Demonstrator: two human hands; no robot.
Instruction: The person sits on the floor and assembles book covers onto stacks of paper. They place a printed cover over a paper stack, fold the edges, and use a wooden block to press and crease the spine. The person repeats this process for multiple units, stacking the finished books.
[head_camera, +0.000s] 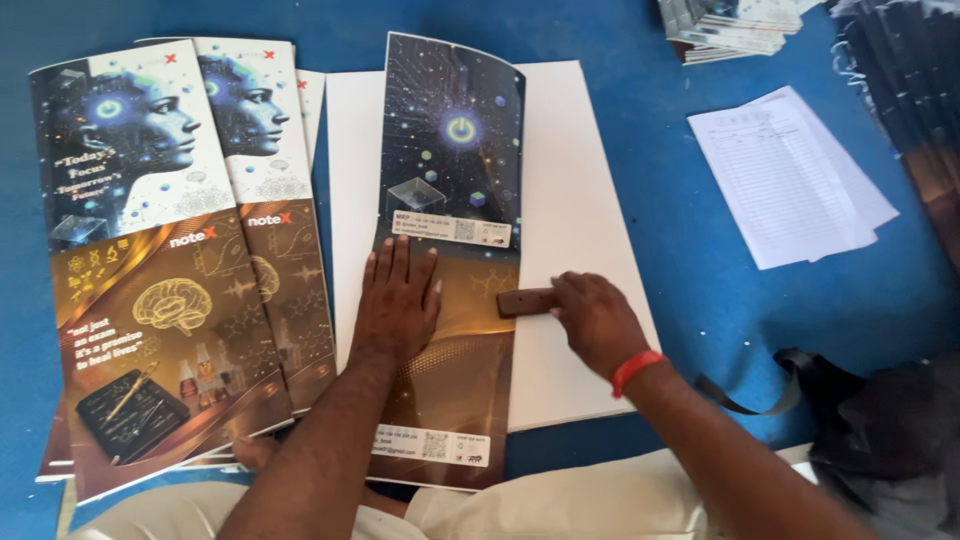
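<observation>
Left hand (398, 300) flat, fingers spread on printed cover (450, 250), right hand (592, 322) — fingers gripping brown block (525, 301)

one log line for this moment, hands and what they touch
left hand: flat on printed cover sheet | right hand: presses brown block at sheet edge | white board under

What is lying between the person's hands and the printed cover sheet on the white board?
Nothing visible. The left hand lies flat directly on the printed cover sheet. The right hand presses a small dark wooden block against the sheet's right edge, over the white board, so the block itself touches the sheet.
</observation>
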